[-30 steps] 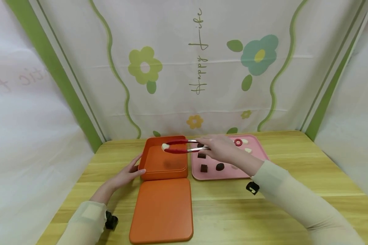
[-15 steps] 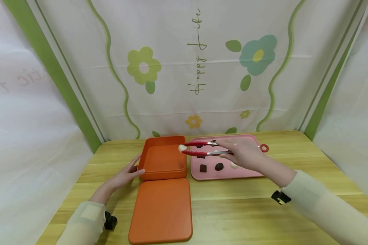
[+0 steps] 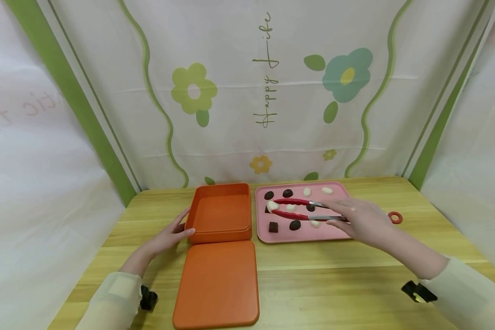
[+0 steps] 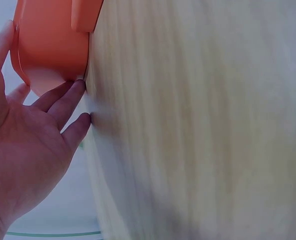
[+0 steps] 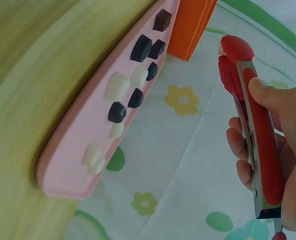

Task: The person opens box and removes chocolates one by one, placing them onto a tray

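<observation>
My left hand [image 3: 171, 236] rests against the left side of an orange box [image 3: 220, 235], thumb at the front rim. In the left wrist view its fingers lie extended along the box's outer wall. The box has no lid on and its visible floor is bare. My right hand [image 3: 360, 224] holds red-tipped metal tongs [image 3: 293, 201]. Between the tong tips is a small white chocolate-like piece [image 3: 272, 206], above the left part of a pink tray [image 3: 334, 233]. Several dark and white pieces sit on the tray, including a dark square [image 3: 273, 227] and a dark oval [image 3: 294, 225].
An orange lid [image 3: 216, 285] lies flat in front of the box on the wooden table [image 3: 313, 288]. The pink tray stands just right of the box. A white curtain [image 3: 239, 114] with printed flowers hangs behind the table's far edge.
My right hand has drawn the tongs, with the white piece between their tips, rightward from above the box to above the tray. My left hand has stayed at the box.
</observation>
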Tool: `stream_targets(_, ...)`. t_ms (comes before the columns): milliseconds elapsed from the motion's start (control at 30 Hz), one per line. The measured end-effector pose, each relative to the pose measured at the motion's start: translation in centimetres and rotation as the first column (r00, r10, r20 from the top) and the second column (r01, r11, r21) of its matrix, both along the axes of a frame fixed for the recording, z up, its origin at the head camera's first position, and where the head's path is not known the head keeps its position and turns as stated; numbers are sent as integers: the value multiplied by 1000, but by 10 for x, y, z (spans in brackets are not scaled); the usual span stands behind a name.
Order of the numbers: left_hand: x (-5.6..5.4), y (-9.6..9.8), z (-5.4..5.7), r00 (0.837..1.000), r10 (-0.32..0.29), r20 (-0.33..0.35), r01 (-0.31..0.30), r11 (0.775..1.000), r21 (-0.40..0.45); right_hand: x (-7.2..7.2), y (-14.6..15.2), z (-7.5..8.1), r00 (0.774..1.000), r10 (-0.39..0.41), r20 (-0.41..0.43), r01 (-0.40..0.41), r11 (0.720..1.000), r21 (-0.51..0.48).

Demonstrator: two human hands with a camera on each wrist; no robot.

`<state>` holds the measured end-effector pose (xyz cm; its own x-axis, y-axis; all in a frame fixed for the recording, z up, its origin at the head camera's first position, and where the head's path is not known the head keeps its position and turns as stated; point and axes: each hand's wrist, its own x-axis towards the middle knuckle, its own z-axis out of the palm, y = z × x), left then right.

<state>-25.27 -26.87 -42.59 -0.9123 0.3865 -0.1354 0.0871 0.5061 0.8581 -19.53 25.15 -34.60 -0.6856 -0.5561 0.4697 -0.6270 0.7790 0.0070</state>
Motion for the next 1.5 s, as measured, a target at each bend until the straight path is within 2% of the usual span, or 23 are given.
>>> stream_targets(133,0,0,0,1000,-2,0,2,1000,9,6,17,-7,999,-30,-24,30,1000,0)
stream_targets(500,-1,-2,-3,1000,5,-11,-5,1000,-3,20,55,-18,990,-143,-9,143,989,-36)
stream_targets(833,-2,-3,-6,1000,19,9,-19,1000,-1,25,84,-27,981,-193,-12,192,980,-44)
stream_targets(1500,0,-1,-3,1000,14,12,-14,1000,7,24,141,-42,951,-289,113,293,956,-23)
